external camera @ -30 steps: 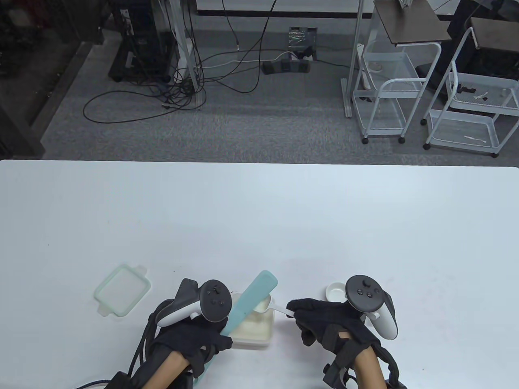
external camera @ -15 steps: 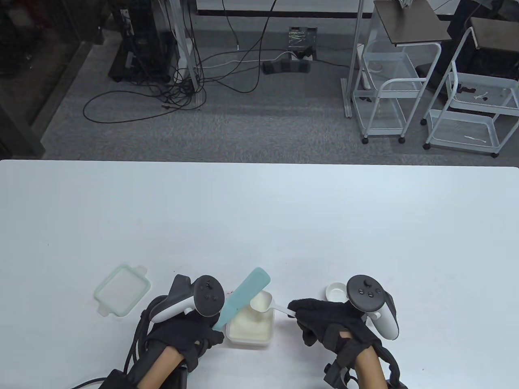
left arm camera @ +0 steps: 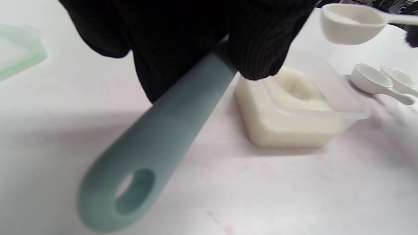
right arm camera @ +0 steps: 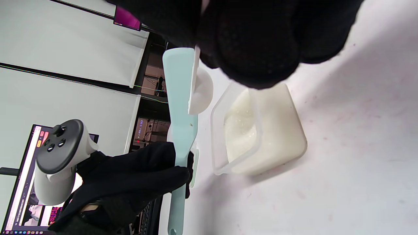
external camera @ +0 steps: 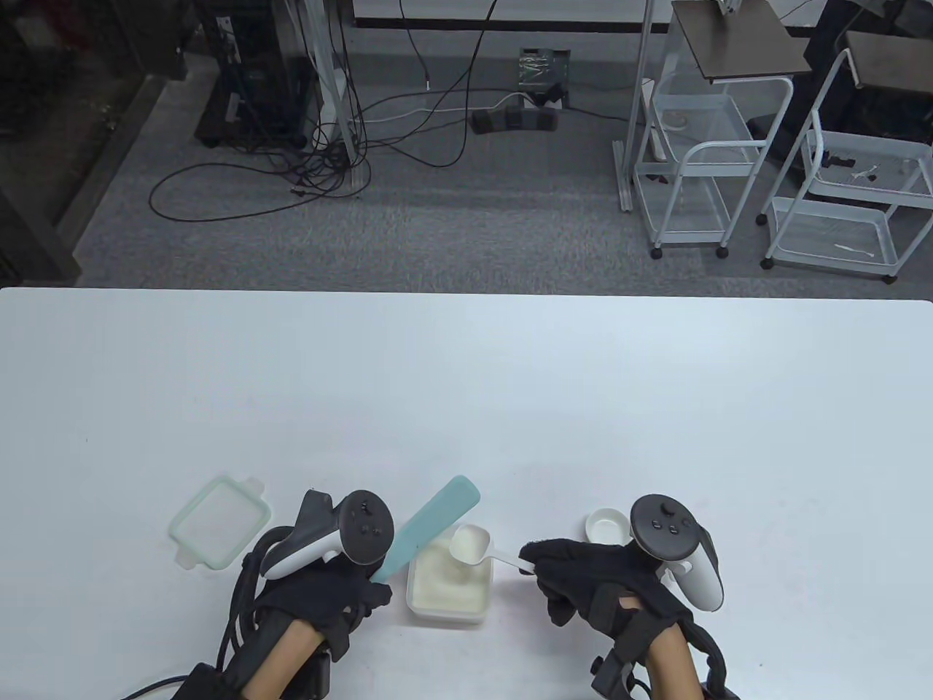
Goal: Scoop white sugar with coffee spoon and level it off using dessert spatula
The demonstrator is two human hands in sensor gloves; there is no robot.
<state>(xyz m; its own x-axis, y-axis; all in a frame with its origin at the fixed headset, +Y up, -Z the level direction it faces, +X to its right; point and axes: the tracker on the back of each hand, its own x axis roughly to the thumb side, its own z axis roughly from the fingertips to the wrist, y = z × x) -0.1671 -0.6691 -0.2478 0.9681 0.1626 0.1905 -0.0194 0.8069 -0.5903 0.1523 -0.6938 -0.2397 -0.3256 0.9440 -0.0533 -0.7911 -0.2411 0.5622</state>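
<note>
Both hands wear black knit gloves: the left hand [external camera: 332,594] and the right hand [external camera: 583,576]. Each tracker is white with a dark grey face. The dessert spatula [external camera: 430,526] is a plain pale teal, handle and blade alike. The coffee spoon [external camera: 470,545] is white, and the white sugar [external camera: 446,580] fills a clear, colourless container [external camera: 448,614]. The lid [external camera: 219,522] is clear with a pale green rim. The small dish [external camera: 606,523] is white, on a white table [external camera: 466,379].

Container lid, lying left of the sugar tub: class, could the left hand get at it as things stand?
Probably not freely: the lid lies close with bare table between, but the left hand is gripping the spatula and would have to put it down first.
</note>
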